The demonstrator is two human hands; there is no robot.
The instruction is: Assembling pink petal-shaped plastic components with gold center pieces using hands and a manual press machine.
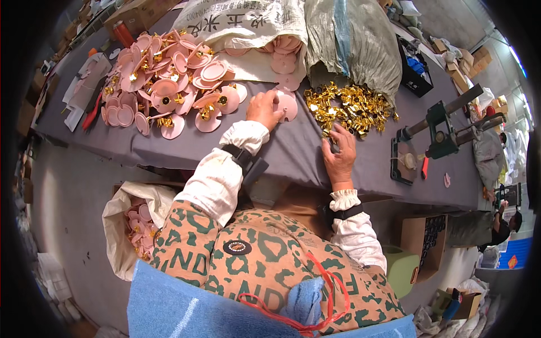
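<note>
My left hand [264,110] is closed at the left edge of a flat pink plastic disc [288,107] lying on the cloth. That disc has a small notch in its rim. Just left of the hand spreads a heap of pink discs [163,84], many with gold metal pieces fixed to them. My right hand [340,156] is at the near edge of a pile of loose gold metal pieces [352,110], its fingers curled toward the thumb. Something small and dark shows between them, too little to name.
A white woven sack [242,28] spills pink discs at the back; a greyish sack [366,50] stands behind the gold pieces. To the right is a dark hand press [437,132]. An open sack of pink parts [115,236] sits below the table's left side. A person [501,228] works far right.
</note>
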